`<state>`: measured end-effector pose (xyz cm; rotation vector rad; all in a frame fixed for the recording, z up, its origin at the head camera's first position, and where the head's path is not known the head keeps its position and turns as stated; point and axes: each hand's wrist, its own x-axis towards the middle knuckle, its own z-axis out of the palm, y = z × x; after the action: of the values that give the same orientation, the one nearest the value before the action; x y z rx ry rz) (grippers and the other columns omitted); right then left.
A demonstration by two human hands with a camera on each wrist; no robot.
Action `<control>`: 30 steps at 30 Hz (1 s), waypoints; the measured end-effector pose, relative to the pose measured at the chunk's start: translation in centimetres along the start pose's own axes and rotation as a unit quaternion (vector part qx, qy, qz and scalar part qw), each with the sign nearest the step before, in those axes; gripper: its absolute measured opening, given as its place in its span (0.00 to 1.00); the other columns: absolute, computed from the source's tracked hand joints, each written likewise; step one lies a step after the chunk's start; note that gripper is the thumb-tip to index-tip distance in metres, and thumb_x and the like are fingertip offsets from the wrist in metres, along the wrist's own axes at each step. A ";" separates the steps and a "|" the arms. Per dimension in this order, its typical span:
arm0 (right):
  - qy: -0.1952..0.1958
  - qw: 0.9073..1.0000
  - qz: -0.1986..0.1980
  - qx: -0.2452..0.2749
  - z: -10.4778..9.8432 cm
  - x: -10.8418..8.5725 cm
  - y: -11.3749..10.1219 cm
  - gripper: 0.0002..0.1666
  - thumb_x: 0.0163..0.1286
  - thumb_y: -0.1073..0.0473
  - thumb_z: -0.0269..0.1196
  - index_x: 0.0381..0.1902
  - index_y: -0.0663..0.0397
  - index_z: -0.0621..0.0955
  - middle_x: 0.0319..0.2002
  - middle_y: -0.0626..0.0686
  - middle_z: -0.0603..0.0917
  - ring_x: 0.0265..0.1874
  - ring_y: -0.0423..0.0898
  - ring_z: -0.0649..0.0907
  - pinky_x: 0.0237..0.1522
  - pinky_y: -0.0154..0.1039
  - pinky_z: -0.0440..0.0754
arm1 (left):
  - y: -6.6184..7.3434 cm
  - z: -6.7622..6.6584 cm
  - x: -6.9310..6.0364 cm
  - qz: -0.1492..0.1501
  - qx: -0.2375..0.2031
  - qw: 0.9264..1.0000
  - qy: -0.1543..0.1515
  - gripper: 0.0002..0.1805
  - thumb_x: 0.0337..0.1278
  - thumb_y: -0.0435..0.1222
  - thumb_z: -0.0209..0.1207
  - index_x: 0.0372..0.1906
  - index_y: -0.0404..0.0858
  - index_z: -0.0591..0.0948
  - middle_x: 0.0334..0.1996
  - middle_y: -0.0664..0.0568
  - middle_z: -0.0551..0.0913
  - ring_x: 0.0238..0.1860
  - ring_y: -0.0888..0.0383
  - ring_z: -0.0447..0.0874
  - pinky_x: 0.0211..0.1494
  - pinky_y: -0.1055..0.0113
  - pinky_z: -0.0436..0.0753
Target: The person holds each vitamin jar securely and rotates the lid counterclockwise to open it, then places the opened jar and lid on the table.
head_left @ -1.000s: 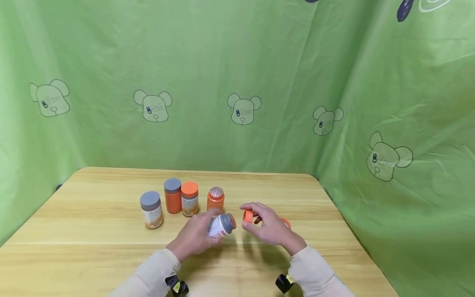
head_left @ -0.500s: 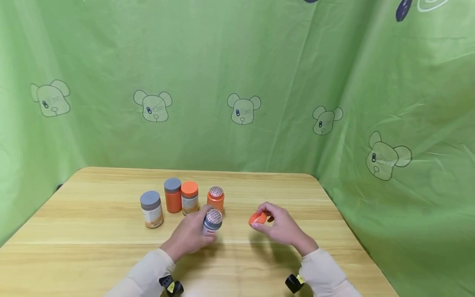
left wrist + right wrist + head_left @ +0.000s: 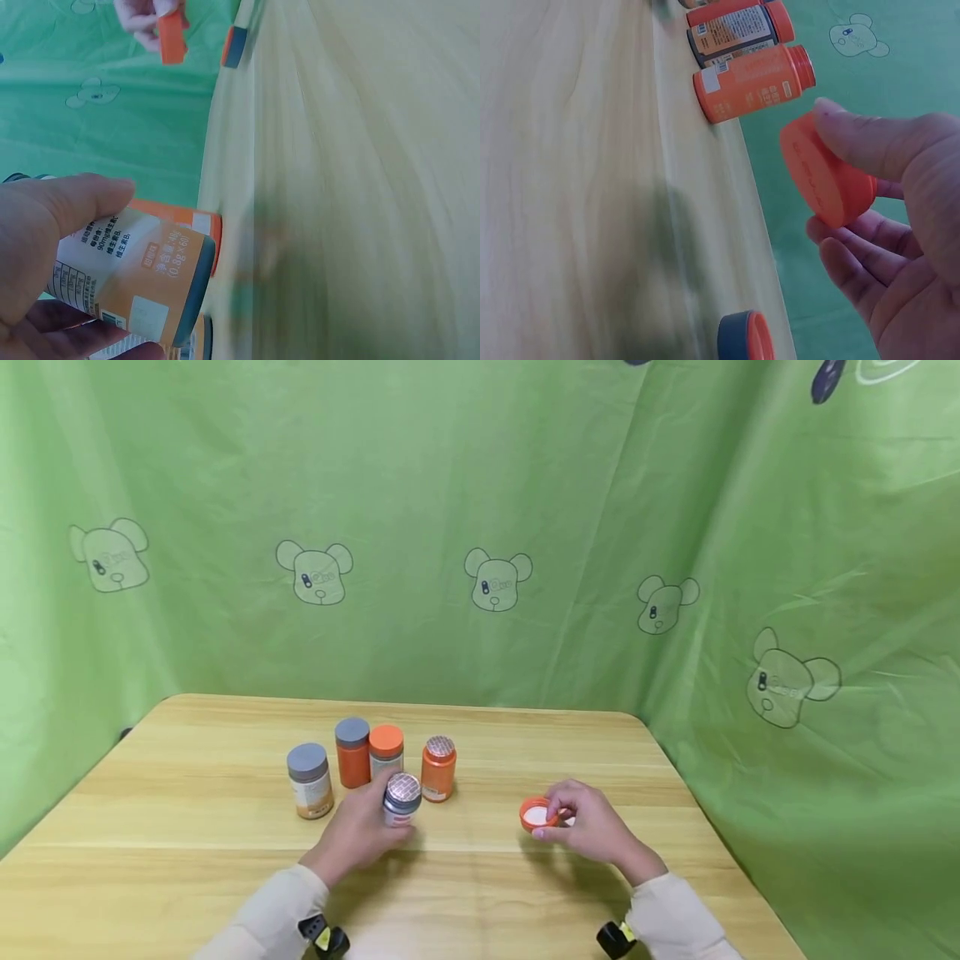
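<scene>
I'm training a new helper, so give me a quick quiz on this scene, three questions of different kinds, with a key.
1. True or false: the right hand holds an orange lid.
2. What covers the mouth of the dark gray bottle in the left hand? A, a screw cap; B, a foil seal; C, nothing.
3. In the head view, how many bottles wear caps?

Key: 1, true. 2, B. 3, three: two with gray caps, one with an orange cap.
</scene>
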<state>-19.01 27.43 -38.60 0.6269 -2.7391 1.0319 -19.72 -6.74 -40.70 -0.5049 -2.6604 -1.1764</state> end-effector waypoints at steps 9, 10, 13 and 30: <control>-0.004 0.999 0.034 -0.008 -0.1 -1.0 1.3 0.16 0.48 0.55 0.78 0.21 0.44 0.78 0.44 0.53 0.82 0.38 0.46 0.79 0.38 0.41 0.80 | -1.6 -0.7 0.1 -0.035 -0.007 0.999 0.013 0.44 0.33 0.37 0.79 0.61 0.38 0.69 0.47 0.44 0.82 0.45 0.52 0.82 0.51 0.53 0.80; -0.007 0.999 0.038 -0.003 -0.1 -1.1 1.5 0.15 0.48 0.55 0.78 0.21 0.44 0.78 0.44 0.54 0.82 0.38 0.47 0.80 0.39 0.41 0.81 | -1.7 -0.7 0.1 -0.037 -0.006 0.999 0.014 0.44 0.33 0.37 0.79 0.61 0.38 0.69 0.47 0.44 0.82 0.46 0.52 0.82 0.51 0.53 0.80; -0.012 0.999 0.041 0.010 -0.2 -1.6 2.0 0.15 0.49 0.56 0.77 0.21 0.45 0.79 0.44 0.55 0.82 0.42 0.50 0.81 0.41 0.40 0.82 | -1.8 -0.6 0.3 -0.040 -0.004 0.999 0.012 0.44 0.33 0.38 0.79 0.61 0.39 0.69 0.47 0.44 0.83 0.45 0.52 0.82 0.51 0.53 0.80; -0.060 0.997 0.044 -0.006 -1.6 -4.5 4.4 0.15 0.51 0.54 0.76 0.21 0.45 0.78 0.44 0.52 0.81 0.45 0.52 0.80 0.49 0.44 0.79 | -1.1 1.8 2.3 -0.055 -0.017 0.998 -0.013 0.41 0.35 0.41 0.78 0.57 0.34 0.70 0.46 0.43 0.83 0.46 0.49 0.83 0.51 0.51 0.79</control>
<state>-16.84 32.89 -41.29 0.5892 -2.8996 1.0271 -22.34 -5.56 -41.94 -0.3856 -2.7255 -1.2557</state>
